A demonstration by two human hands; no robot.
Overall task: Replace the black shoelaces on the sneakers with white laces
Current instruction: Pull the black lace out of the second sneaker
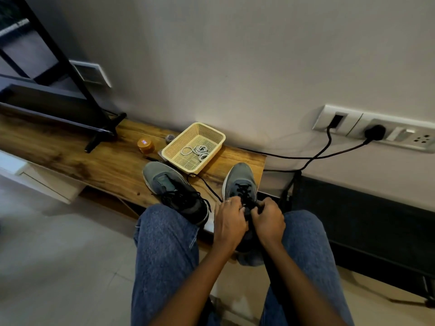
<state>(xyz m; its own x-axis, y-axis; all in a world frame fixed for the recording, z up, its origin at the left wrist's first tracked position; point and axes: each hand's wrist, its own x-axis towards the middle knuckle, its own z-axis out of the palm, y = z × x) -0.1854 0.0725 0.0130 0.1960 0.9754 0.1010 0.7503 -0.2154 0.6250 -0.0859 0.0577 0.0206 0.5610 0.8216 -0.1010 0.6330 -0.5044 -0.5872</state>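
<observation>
Both hands' grips curl on the black lace [243, 188] of the right sneaker [240, 182], near desk [106, 161] edge: left hand [229, 222], right hand [268, 220]. Hard tugging risks dragging it off; white laces [200, 151] wait in the far basket [174, 158].

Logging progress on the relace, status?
Left hand and right hand both gripping black lace on right sneaker. White laces untouched in basket. Nothing blocking.

Grey sneakers [239, 182], black laces [243, 188], white laces [200, 151] in cream mesh basket [213, 135]
</observation>
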